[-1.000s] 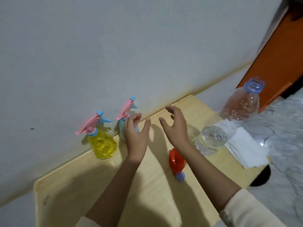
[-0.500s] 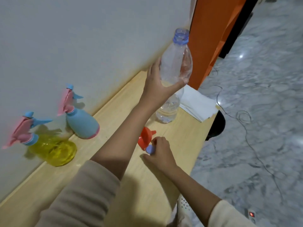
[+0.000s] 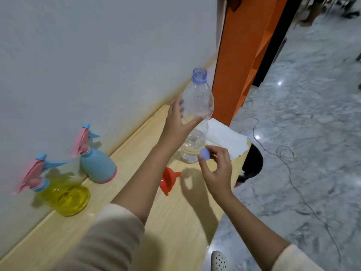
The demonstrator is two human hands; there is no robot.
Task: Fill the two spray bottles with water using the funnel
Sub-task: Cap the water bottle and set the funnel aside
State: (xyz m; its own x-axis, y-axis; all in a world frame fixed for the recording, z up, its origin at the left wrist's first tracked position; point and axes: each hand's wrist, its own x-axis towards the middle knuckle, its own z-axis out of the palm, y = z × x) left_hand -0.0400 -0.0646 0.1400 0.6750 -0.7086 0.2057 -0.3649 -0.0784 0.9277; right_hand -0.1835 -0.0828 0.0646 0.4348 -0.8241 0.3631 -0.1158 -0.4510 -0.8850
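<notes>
Preparatory step, with the water source open and no pouring begun. The water bottle (image 3: 197,100) is held upright near the far end of the bench (image 3: 125,192), its upper body grasped by the left grip (image 3: 175,124), thumb on the near side and fingers behind. Its neck is uncapped, and water is seen only in its lower part; whether its base rests on the bench or is slightly raised cannot be told. The blue cap (image 3: 204,154) is pinched between thumb and fingertips of the right grip (image 3: 216,169), just in front of the bottle's base. The red funnel (image 3: 169,180) lies on its side on the bench between the two forearms, touched by neither grip. The blue spray bottle (image 3: 97,167) and the yellow spray bottle (image 3: 64,198) stand side by side against the wall, well apart from the water bottle, each with its pink trigger head fitted. A folded white paper (image 3: 224,139) lies at the bench end behind the bottle. As a judgement, the next move requires that the cap be set down, one trigger head be unscrewed, and the funnel be stood spout-down in that neck before the water bottle is tipped.
</notes>
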